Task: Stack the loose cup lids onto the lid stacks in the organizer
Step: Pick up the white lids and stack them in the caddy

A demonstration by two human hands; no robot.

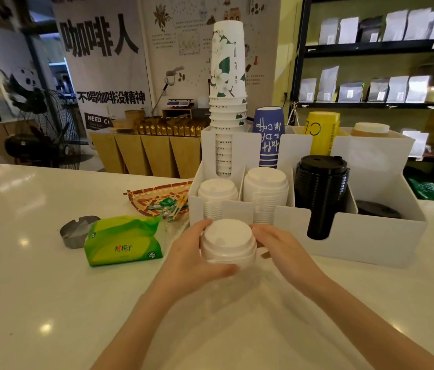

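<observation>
A short stack of white cup lids (227,241) is held just above the counter, right in front of the white organizer (370,236). My left hand (192,260) wraps its left side and front, thumb under the rim. My right hand (277,244) presses its right side. In the organizer's front row stand a low white lid stack (217,190), a taller white lid stack (266,185) and a tall black lid stack (322,180). A single black lid (378,209) lies in the rightmost compartment.
Paper cup stacks (228,76) rise from the organizer's back row. On the counter to the left lie a green tissue pack (124,240), a metal ashtray (75,231) and a woven tray of candies (161,198). Shelves of bags stand behind.
</observation>
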